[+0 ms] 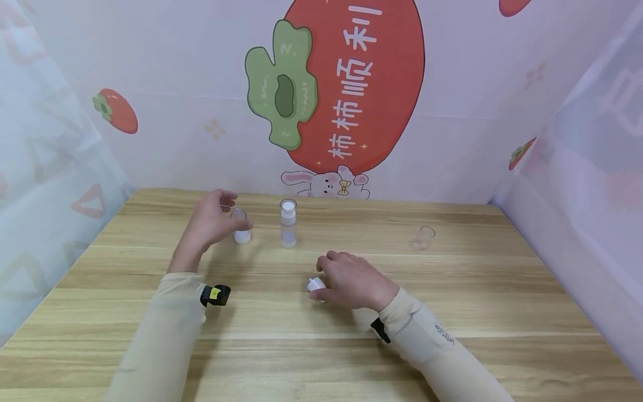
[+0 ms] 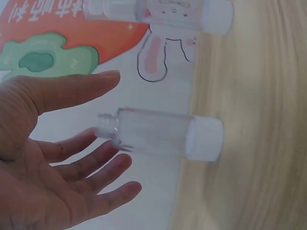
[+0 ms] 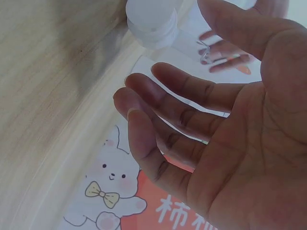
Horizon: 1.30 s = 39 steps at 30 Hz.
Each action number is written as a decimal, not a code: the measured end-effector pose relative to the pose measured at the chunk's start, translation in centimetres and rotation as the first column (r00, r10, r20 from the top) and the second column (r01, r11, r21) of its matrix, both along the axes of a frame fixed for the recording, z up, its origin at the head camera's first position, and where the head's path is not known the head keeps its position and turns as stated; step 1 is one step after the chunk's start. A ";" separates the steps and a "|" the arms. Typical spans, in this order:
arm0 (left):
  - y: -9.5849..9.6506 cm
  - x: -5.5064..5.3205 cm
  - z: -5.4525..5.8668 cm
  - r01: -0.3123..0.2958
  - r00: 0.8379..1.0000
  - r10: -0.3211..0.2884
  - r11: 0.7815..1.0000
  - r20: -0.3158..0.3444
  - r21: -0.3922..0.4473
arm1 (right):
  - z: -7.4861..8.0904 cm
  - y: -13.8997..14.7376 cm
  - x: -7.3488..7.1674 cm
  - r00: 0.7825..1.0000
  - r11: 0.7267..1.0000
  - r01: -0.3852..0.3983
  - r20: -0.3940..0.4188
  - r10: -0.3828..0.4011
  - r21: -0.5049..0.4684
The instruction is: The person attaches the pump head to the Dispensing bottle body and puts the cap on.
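Observation:
A clear bottle (image 1: 242,234) with a white base stands at the left of the table, its neck uncapped. My left hand (image 1: 213,219) is beside its upper part, thumb and fingers spread apart; in the left wrist view the bottle (image 2: 153,132) stands beyond the fingers (image 2: 111,197). My right hand (image 1: 358,281) hovers by a small white pump top (image 1: 315,285) on the table. Its thumb partly covers the pump top in the head view. In the right wrist view, the fingers (image 3: 180,91) are loosely bent with nothing gripped, near the white piece (image 3: 149,14).
Between the hands, farther back, stands a second clear bottle (image 1: 288,226) with a white pump top under a clear cover. A loose transparent cap (image 1: 423,238) lies at the right on the wooden table (image 1: 281,357). Printed cloth (image 1: 191,84) walls the back and sides.

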<state>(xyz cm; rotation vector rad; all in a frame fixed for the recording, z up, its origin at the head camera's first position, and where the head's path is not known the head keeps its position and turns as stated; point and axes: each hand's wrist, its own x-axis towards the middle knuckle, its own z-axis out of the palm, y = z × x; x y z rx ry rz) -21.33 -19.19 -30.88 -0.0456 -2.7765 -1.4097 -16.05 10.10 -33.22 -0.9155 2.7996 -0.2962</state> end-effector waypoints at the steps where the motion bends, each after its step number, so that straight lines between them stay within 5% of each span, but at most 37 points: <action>1: -0.2 -0.1 -0.3 0.010 1.000 -0.010 1.000 0.014 0.012 | 0.0 0.0 0.0 1.000 1.000 0.000 -0.002 0.000 0.001; 12: -1.6 -1.0 -2.6 0.061 0.992 -0.074 0.991 0.104 0.118 | 0.0 0.0 0.1 1.000 1.000 -0.003 -0.006 0.003 -0.001; 21: -1.6 -1.3 -3.4 0.051 0.995 -0.063 0.989 0.082 0.136 | 0.2 -0.1 0.2 1.000 1.000 -0.004 0.000 0.004 -0.006; 34: -0.9 -1.1 -2.9 0.008 0.998 -0.016 0.991 0.055 0.136 | -0.3 -0.4 0.4 1.000 1.000 -0.013 0.011 0.013 -0.014; 39: -0.6 -0.9 -2.1 0.008 1.000 -0.007 0.988 -0.004 0.152 | -0.6 -0.4 0.4 1.000 1.000 -0.015 -0.008 0.015 -0.006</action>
